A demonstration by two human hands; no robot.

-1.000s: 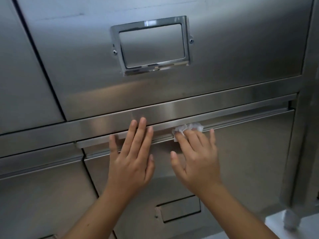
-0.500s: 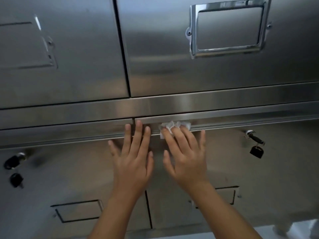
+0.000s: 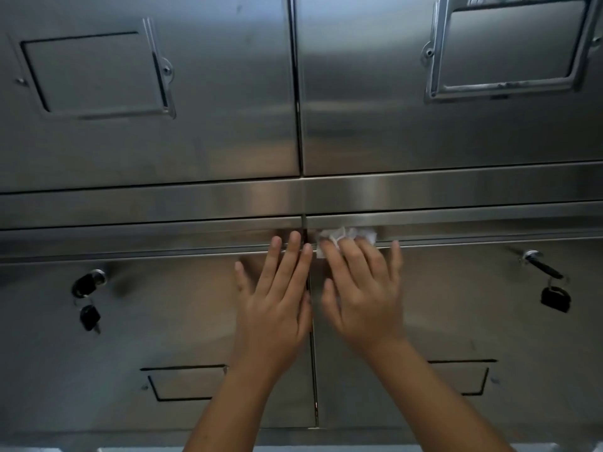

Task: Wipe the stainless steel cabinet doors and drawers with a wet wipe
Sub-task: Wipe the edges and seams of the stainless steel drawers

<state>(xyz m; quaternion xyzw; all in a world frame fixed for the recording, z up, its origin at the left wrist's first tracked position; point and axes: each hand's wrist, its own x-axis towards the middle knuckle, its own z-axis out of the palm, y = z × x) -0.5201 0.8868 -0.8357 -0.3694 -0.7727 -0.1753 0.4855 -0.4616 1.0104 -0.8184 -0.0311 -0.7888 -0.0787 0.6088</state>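
Observation:
A stainless steel cabinet fills the view, with two upper drawers point(image 3: 195, 141) and two lower doors point(image 3: 489, 321). My right hand point(image 3: 362, 295) presses a crumpled white wet wipe point(image 3: 346, 235) with straight fingers against the top lip of the right lower door point(image 3: 456, 223), just right of the centre seam. My left hand point(image 3: 277, 305) rests flat, fingers straight, on the left lower door beside the seam, its fingertips at the top lip. Most of the wipe is hidden under my right fingers.
A black key with a fob hangs in the left door's lock point(image 3: 86, 288), another in the right door's lock point(image 3: 543, 278). Metal label frames sit on the upper drawers point(image 3: 509, 47). Recessed pulls lie low on both doors point(image 3: 186, 383).
The view has swung left, so the centre seam and left doors are now in view. My right hand has slid the wipe left along the door's top lip; my left hand moved with it.

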